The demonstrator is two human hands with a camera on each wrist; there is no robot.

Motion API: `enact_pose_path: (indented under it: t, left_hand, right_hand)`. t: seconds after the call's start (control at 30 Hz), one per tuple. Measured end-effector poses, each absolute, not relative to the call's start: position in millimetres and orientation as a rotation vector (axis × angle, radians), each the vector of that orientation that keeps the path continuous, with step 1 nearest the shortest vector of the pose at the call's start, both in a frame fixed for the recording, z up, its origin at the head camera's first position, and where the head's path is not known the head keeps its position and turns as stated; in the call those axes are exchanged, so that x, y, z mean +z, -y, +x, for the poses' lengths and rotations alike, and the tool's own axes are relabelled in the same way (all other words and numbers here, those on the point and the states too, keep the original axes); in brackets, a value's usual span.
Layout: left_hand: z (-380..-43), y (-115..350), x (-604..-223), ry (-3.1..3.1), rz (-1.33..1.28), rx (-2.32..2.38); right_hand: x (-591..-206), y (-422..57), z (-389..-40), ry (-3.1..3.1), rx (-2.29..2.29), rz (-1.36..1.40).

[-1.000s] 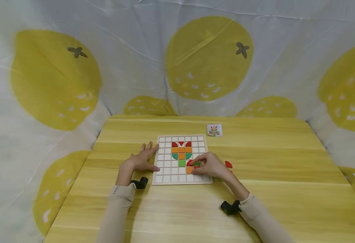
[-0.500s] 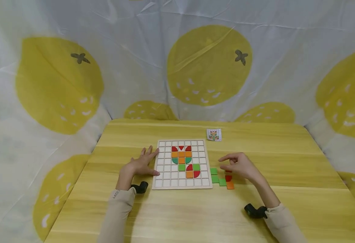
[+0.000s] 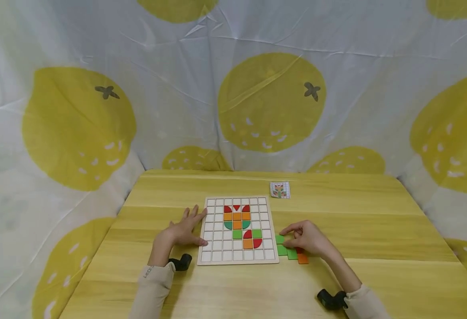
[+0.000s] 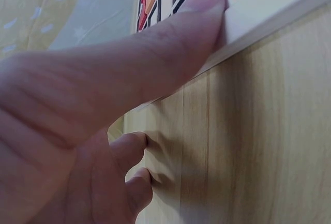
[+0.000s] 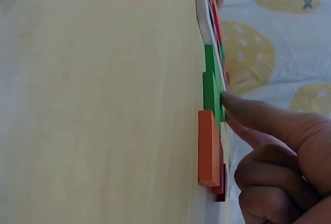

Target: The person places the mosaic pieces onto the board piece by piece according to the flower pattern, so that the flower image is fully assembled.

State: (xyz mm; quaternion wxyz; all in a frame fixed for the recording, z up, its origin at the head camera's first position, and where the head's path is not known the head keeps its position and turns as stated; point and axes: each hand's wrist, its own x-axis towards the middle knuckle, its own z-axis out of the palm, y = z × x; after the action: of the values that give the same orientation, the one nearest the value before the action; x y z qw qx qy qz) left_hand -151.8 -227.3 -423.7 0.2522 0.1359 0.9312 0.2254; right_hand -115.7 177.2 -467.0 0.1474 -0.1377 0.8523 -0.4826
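Green square tiles (image 3: 282, 250) looked light, stiff, best edge-pinched; the right hand (image 3: 310, 239) stood narrow over one, grip unclear; the left hand (image 3: 180, 232) lay spread.

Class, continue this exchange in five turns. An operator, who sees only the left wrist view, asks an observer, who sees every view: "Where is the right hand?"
Observer: The right hand is at the loose green tiles, just right of the board.
Operator: Anything to the near right of those tiles?
Observer: Yes, an orange tile.
Operator: And beyond the board's far right corner?
Observer: A small card printed with a coloured pattern on a grid.
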Motion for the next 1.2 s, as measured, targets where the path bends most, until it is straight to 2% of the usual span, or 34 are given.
enact_pose_path:
  t: [0.77,0.9,1.2]
  left_hand:
    - [-152.6,226.2,-424.9,-2.525,0.369,0.632]
    - [-153.5,225.4,-424.2,-2.529,0.375,0.632]
    - [-151.1,226.2,-424.1,-2.526,0.348,0.630]
  right_hand:
    - [-463.1,-177.9,-123.0,-2.555,-1.343,-0.236]
    - [-456.1,-163.9,-124.7,-2.546,-1.369,-0.235]
    - [-451.5,-101.1,-123.5,-2.430,-1.385,-0.438]
